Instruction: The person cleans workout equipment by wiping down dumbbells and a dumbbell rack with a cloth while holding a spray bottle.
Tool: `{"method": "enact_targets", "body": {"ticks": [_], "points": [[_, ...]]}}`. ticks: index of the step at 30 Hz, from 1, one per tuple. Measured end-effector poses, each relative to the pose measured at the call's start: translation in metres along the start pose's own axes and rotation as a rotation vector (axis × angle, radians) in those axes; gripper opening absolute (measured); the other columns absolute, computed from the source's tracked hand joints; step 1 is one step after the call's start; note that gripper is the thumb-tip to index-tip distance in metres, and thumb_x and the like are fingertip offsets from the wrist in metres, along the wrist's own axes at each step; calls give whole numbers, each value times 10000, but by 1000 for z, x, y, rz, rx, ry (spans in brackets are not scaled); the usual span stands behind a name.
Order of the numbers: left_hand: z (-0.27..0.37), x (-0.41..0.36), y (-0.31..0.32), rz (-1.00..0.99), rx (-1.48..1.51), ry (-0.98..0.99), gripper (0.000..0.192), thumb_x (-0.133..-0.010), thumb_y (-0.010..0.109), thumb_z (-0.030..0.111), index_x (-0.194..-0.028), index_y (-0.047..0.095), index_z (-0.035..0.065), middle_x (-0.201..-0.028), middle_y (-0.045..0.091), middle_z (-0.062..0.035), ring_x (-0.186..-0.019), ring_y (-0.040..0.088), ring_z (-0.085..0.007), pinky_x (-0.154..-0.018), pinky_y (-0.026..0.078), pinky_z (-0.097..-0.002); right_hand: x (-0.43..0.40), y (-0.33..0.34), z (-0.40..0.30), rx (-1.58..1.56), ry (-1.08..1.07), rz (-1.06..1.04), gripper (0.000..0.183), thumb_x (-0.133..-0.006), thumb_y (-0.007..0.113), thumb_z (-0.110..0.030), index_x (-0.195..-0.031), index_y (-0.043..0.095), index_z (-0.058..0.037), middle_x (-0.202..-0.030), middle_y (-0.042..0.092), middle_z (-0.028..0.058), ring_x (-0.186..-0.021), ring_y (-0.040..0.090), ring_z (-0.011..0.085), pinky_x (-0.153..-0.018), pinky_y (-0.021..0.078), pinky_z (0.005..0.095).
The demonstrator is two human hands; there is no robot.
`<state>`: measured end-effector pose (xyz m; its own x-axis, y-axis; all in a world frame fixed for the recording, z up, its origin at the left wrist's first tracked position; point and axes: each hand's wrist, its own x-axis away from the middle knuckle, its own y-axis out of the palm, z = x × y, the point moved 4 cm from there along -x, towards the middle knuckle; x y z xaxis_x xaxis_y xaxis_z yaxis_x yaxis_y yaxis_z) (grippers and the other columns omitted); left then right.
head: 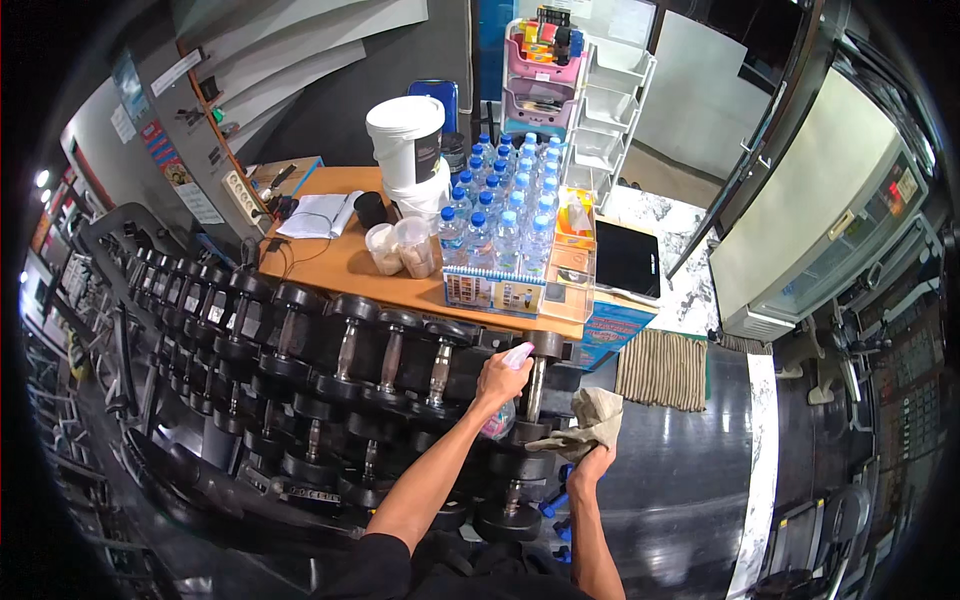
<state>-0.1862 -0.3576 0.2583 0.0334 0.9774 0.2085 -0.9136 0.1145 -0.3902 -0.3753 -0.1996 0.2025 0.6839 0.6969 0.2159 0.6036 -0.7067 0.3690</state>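
Note:
My left hand grips a spray bottle by its neck; the pale nozzle with a pink tip points up and to the right. Just right of it, a dumbbell with a metal handle lies at the end of the upper rack row. Bunched in my right hand is a beige-grey cloth, one corner hanging over towards that dumbbell's near head. My fingers are partly hidden by the cloth. Below, another black dumbbell rests on the lower row.
More dumbbells line the rack to the left. Behind it stands a wooden desk with capped water bottles, white buckets and plastic containers. A striped mat and blue dumbbells lie on the floor.

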Motion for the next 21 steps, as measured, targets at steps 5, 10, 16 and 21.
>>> {"method": "enact_targets", "body": {"ticks": [5, 10, 16, 21], "points": [[-2, -14, 8, 37, 9, 21, 354, -861, 644, 317, -1155, 693, 126, -763, 716, -120, -521, 673, -204, -601, 563, -341, -17, 9, -1, 33, -10, 9, 327, -971, 379, -92, -1236, 536, 19, -1123, 593, 79, -972, 560, 168, -849, 452, 295], [-17, -12, 14, -71, 66, -14, 378, -863, 642, 307, -1166, 678, 84, -748, 713, -98, -523, 678, -189, -560, 555, -325, -42, 46, -7, 21, -83, -40, 325, -958, 407, -80, -1249, 539, -16, -1105, 605, 77, -959, 587, 176, -826, 475, 313], [-40, 44, 22, -177, 322, -154, 448, -881, 660, 230, -1275, 608, 22, -809, 713, -77, -516, 658, -144, -475, 513, -275, -82, 129, -26, 669, -589, -505, 537, -673, 524, 69, -1203, 555, -18, -1171, 525, 154, -1143, 477, 329, -1007, 381, 388], [-77, 71, 53, -282, 486, -283, 424, -899, 686, 238, -1256, 613, 20, -938, 724, -61, -564, 661, -121, -505, 504, -247, -85, 182, -14, 1236, -1015, -1030, 570, -575, 672, 40, -1127, 629, -98, -1215, 519, 171, -1181, 459, 376, -1039, 402, 452]]}}
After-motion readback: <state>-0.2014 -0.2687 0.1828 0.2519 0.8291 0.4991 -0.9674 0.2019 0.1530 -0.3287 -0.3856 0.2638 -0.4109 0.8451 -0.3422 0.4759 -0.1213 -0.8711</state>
